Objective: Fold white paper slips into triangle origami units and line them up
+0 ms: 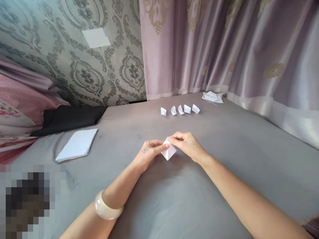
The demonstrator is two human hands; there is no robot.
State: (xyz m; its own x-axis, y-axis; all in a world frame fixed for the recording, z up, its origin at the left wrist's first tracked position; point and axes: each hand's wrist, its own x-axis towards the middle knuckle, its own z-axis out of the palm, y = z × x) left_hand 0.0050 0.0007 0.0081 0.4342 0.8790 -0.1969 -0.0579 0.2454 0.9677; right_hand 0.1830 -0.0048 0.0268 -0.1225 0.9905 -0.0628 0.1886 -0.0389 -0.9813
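Between my two hands is a small piece of folded white paper (168, 154), diamond-shaped with a crease down its middle. My left hand (149, 151) grips its left side, thumb pressed across the front face and fingers behind. At the upper right edge my right hand (185, 142) pinches the paper between thumb and fingers. Part of the paper's back is hidden by the fingers. Beyond my hands, several small folded white paper shapes (180, 110) stand in a loose row on the grey cloth surface (199, 199).
A stack of white paper (77, 144) lies at the left, beside a folded black cloth (72, 118). Crumpled white paper (212, 97) rests at the far edge near the pink curtain (169, 59). A pixelated patch covers the lower left corner.
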